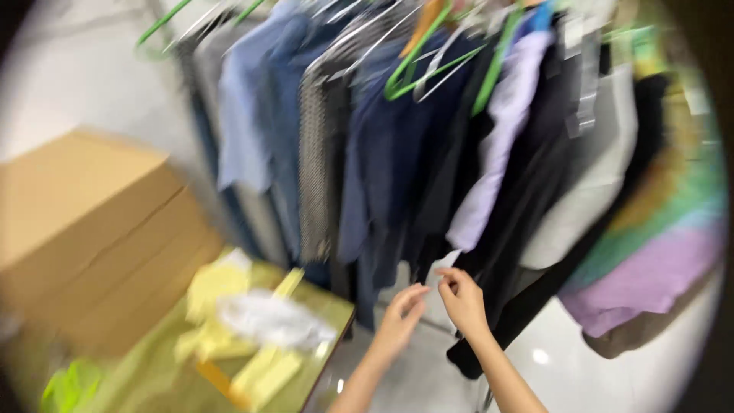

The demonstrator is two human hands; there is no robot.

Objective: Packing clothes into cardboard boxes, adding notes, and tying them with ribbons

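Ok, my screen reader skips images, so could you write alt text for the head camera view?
Two bare hands, the left hand and right hand, reach toward dark garments hanging on a crowded clothes rack, the right fingers pinching a small white tag. A cardboard box and a table with yellow and white items sit at left. The picture is blurred.

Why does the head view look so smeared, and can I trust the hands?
Head view: motion blur smears the hanging clothes and cardboard box; fisheye vignette darkens the corners; left hand and right hand are soft, so the grip is unclear.
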